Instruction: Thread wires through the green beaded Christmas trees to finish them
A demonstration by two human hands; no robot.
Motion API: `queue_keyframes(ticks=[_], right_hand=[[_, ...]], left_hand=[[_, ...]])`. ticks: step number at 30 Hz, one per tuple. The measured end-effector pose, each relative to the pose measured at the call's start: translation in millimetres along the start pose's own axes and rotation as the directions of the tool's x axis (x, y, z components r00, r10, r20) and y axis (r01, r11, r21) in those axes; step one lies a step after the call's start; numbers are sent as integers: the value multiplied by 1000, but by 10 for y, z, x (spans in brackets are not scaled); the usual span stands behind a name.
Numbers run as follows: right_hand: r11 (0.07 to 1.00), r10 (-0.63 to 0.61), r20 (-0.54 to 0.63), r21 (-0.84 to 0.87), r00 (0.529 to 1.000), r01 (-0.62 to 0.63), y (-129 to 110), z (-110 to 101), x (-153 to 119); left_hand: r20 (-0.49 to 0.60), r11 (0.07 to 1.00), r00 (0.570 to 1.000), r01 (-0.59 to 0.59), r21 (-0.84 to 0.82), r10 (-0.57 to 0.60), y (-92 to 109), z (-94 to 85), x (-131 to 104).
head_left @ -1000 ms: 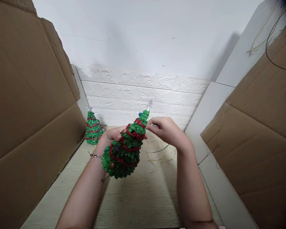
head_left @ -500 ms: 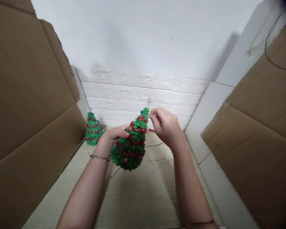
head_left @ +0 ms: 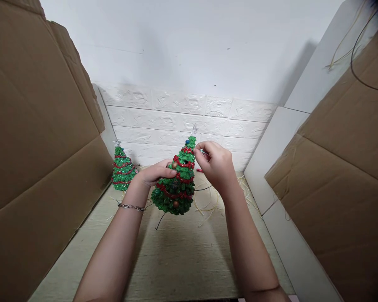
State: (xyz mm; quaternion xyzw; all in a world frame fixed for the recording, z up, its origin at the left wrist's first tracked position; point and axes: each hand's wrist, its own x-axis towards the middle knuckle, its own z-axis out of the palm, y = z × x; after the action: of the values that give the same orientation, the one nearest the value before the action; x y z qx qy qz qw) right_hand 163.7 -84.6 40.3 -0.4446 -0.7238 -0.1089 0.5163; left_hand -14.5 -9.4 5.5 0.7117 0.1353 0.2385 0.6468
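A green tree figure (head_left: 183, 188) with red garlands, small round ornaments and a clear star on top is held up off the table, leaning slightly right. My left hand (head_left: 159, 173) grips its left side, the thumb across the front. At the upper right of the tree, my right hand (head_left: 214, 161) is pinched close to the branches, on a thin item I cannot make out clearly. A dark wire (head_left: 160, 221) hangs below the tree's base, and another dark strand shows at its right.
A second green tree (head_left: 122, 172) with a star stands at the back left. Loose yellowish wires (head_left: 208, 205) and a small red item (head_left: 199, 170) lie behind my hands. Cardboard panels (head_left: 44, 117) flank both sides, with a white brick-patterned wall (head_left: 179, 100) behind.
The held tree has turned more upright, its base moving right and up, and its star now faces me more. My right hand has shifted slightly left, staying by the upper branches.
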Motion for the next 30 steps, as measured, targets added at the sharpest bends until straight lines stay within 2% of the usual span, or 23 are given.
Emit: queue_keyframes(ticks=[5, 14, 20, 26, 28, 30], right_hand=[[997, 72, -112, 9, 991, -72, 50, 79, 15], [996, 57, -223, 84, 973, -39, 114, 212, 13], [992, 45, -157, 121, 987, -26, 132, 228, 18], [979, -46, 5, 199, 999, 44, 151, 115, 34], [975, -14, 7, 220, 1000, 12, 154, 99, 34], [967, 78, -19, 246, 997, -71, 152, 96, 29]], left_hand=[[-30, 1000, 1000, 0, -10, 0, 9, 27, -3], [-105, 1000, 994, -11, -13, 9, 9, 47, 22], [-99, 1000, 995, -10, -8, 9, 6, 50, 28], [-126, 999, 992, -33, -7, 32, 18, 11, 16], [-131, 1000, 991, -29, 1, 29, 33, 13, 7], [-141, 1000, 990, -10, 12, 12, 46, 22, -2]])
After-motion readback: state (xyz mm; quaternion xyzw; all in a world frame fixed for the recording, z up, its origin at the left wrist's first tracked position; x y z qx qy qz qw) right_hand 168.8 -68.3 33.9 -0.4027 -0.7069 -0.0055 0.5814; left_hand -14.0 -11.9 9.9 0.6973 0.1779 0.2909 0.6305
